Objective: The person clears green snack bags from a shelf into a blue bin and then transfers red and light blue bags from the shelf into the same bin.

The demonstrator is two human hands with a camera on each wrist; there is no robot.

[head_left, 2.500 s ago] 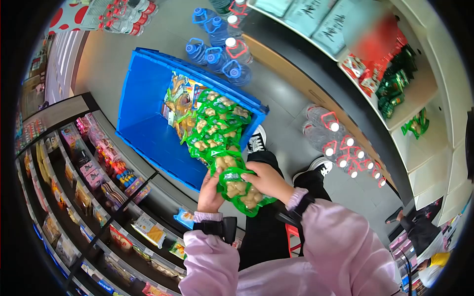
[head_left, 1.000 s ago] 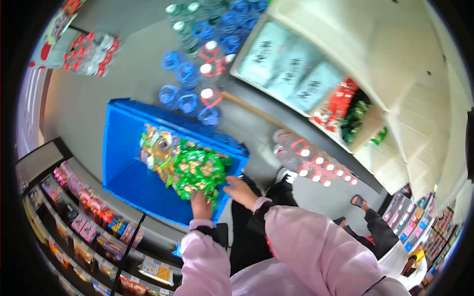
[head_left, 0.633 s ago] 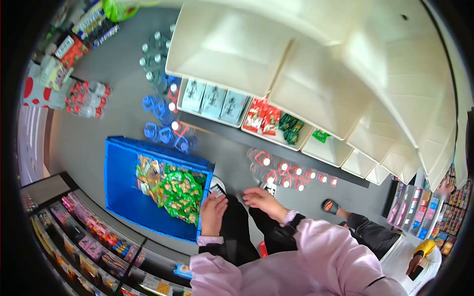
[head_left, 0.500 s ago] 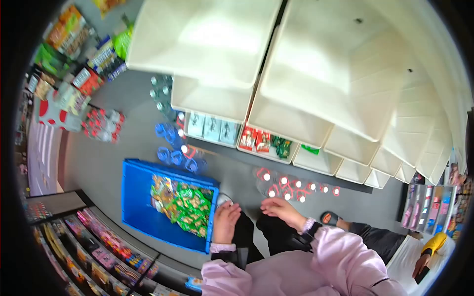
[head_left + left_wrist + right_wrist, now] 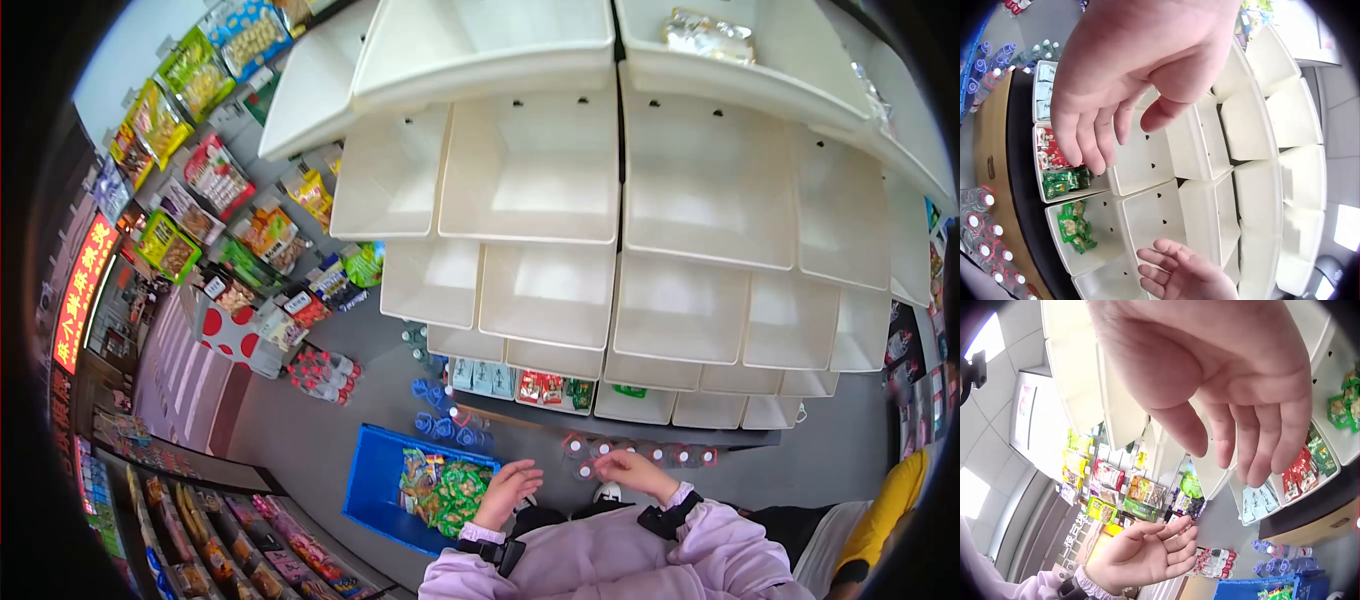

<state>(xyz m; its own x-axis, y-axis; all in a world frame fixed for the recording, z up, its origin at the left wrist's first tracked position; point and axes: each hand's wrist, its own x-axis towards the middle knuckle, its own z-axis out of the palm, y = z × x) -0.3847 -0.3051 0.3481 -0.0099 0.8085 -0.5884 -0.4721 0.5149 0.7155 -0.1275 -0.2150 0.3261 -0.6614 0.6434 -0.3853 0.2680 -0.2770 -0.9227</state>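
Many white bins [image 5: 535,190] rise in tiers before the person, most of their visible interiors bare; of the lowest ones, the left wrist view shows one with pale blue packets [image 5: 1045,94], the next with red packets [image 5: 1052,153] beside dark green packets [image 5: 1063,181], and a third with a few bright green packets [image 5: 1075,228] towards one end; a silvery packet [image 5: 708,36] lies in an upper bin. On the floor at the person's left stands a blue crate [image 5: 375,480]; green packets [image 5: 460,493] with pale contents fill its end nearest the person, mixed colourful packets [image 5: 420,478] lie next to them, and the far end shows bare blue plastic.

The left hand [image 5: 510,490] hides part of the crate's near end in the head view; the right wrist view cuts the crate off at the bottom edge; what the silvery packet contains is hard to make out, and most small labels are too small to read; a yellow sleeve [image 5: 885,515] is cut off at the right.

The left hand's fingers are loosely bent and slightly parted, the thumb away from them; the right hand [image 5: 635,472] hangs likewise, fingers relaxed; both are empty and in the air, well apart from the bins.
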